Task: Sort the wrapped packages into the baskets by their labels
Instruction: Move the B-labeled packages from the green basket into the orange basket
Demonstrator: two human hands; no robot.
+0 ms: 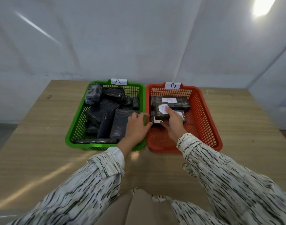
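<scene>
Wooden table [41, 127]: bore two baskets side by side at its far middle; no loose package lay on its visible surface, so the sorting appeared close to finished. Green basket [70, 135], left, tagged A: held many dark wrapped packages heaped at mixed angles, among them a flat package [119, 122] with its long axis running near to far and a slim package [95, 141] lying left to right along the near wall; no labels showed on these, so their sorting could not be checked. Red basket [209, 127], right, tagged B: held a few packages in its far half, near half bare. Long B package [181, 101], far end: long axis left to right, label facing up. Small B package [160, 112]: stacked on lower packages, label up, long axis running roughly near to far and slightly tilted; judged the item being placed. Right hand [174, 122]: fingers curled around that small package, index finger on its label. Left hand [135, 127]: loosely spread over the rims where the baskets meet, holding nothing, thumb reaching into the red basket beside the stack.
</scene>
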